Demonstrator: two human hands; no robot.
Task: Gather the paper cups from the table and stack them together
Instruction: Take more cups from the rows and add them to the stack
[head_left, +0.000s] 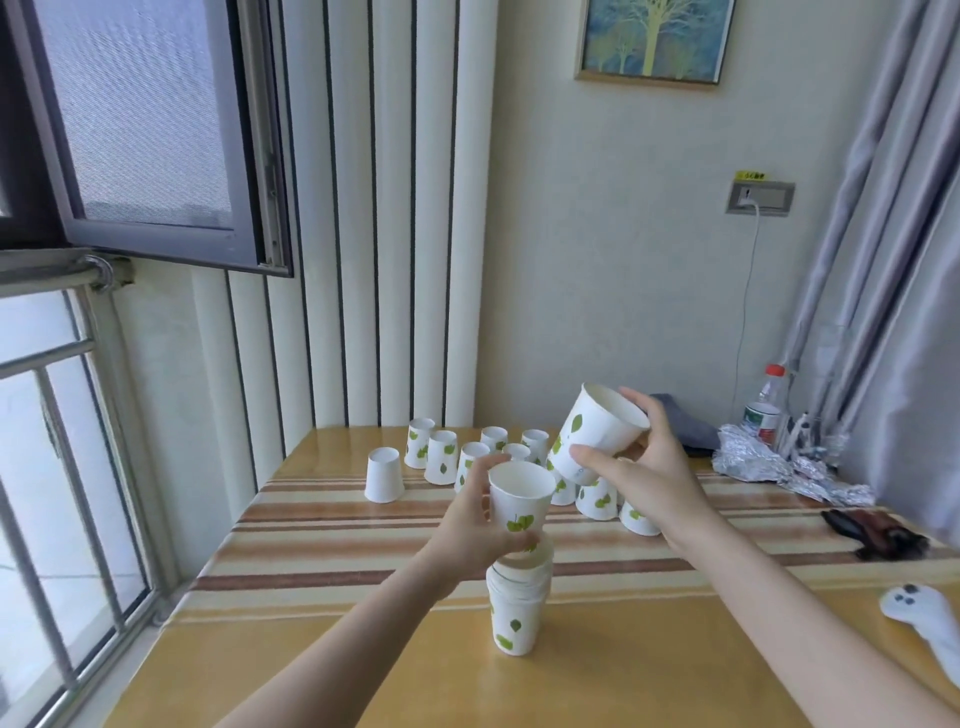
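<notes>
clearly the left hand (470, 525) gripped an upright cup (521, 496) just above the stack (517, 603) near the table (322, 660) front; it wanted lowering straight in; the right hand (647, 467) held a tilted cup (597, 434), needing righting; others (440, 457) waited upturned behind.

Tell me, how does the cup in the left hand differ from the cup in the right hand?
The cup in the left hand stands upright, mouth up, right above the stack; the cup in the right hand is tilted, held higher, over the upside-down cups. The left hand wraps the first from the side; the right hand pinches the second between thumb and fingers. Both are white paper with green leaves.
</notes>
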